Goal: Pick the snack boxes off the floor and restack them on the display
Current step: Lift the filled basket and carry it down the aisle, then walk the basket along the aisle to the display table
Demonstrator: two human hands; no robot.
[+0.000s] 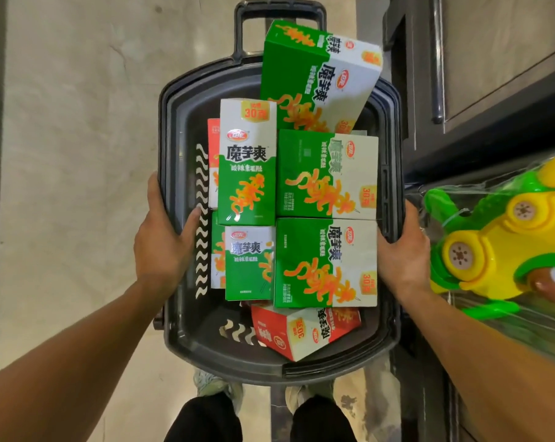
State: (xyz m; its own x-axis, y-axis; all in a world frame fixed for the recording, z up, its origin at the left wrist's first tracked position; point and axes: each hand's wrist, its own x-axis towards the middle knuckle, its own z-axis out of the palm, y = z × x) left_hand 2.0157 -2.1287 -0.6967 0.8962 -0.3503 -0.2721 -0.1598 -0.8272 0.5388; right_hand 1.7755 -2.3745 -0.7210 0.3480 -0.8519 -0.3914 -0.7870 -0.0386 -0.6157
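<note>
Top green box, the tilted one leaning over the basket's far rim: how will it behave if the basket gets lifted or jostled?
The tilted green box probably slides or tips first: it rests slanted on the other boxes and overhangs the basket rim. It looks like rigid cardboard, so it should hold shape. Its glossy print suggests a slippery surface. The left hand and right hand hold the sides only, nothing restrains it.

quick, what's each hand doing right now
Left hand: grips the left rim of the basket.
Right hand: grips the basket's right rim.
</note>
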